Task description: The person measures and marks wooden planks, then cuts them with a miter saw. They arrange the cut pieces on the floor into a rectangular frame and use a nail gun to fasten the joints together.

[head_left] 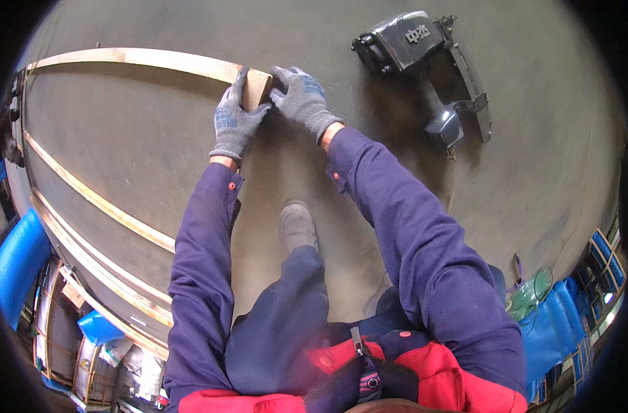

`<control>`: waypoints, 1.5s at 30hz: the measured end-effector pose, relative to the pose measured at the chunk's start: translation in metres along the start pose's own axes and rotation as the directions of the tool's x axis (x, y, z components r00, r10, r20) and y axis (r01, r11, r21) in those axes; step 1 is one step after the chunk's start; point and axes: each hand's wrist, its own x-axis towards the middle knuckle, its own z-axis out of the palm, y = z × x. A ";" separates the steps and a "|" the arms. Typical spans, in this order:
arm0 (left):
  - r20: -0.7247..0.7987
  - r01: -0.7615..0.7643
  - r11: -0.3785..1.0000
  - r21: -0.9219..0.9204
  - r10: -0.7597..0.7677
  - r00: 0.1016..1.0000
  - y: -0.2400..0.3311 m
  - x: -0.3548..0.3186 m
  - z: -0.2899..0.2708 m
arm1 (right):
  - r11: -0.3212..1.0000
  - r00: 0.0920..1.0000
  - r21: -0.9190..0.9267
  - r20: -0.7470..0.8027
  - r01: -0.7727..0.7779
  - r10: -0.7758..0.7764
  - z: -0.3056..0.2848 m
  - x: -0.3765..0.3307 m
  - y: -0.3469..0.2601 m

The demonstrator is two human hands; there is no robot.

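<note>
A long pale wooden beam (169, 60) runs from the far left toward the middle, its squared end face turned toward me. My left hand (237, 122), in a grey work glove, clasps the beam close to that end, with the fingers and thumb on opposite sides. At the end's right edge, my gloved right hand (304, 96) holds the corner between its fingers and thumb; some fingertips are hidden. To the right, a black power tool (410, 43) that looks like a nail gun lies on the grey floor, apart from both hands.
Several thinner wooden strips (100, 199) lie at the left, partly behind my left arm. Blue rolled material (19, 265) and wire-framed containers line the lower left. More blue sheeting (551, 330) and a green translucent thing (531, 292) are at the lower right. My shoe (297, 224) stands below the hands.
</note>
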 end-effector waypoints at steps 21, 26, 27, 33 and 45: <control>0.028 0.083 0.996 -0.011 -0.083 0.996 0.006 -0.003 -0.001 | 0.996 0.998 -0.084 0.064 -0.008 0.014 0.001 -0.003 -0.001; 0.031 0.095 0.995 0.038 -0.096 0.995 0.005 -0.004 0.002 | 0.998 0.998 -0.055 0.054 -0.018 0.021 0.002 -0.002 -0.001; 0.017 0.071 0.997 0.033 -0.072 0.997 0.006 -0.004 0.002 | 0.998 0.997 -0.052 0.064 -0.034 0.038 0.003 -0.003 -0.001; 0.003 0.076 0.996 0.042 -0.076 0.997 0.008 -0.006 0.003 | 1.000 0.998 -0.026 0.056 -0.011 0.013 0.000 -0.002 0.000; -0.031 0.074 0.994 0.077 -0.071 0.997 0.008 -0.003 0.005 | 0.995 0.943 -0.091 0.326 -0.036 0.064 -0.019 0.023 -0.019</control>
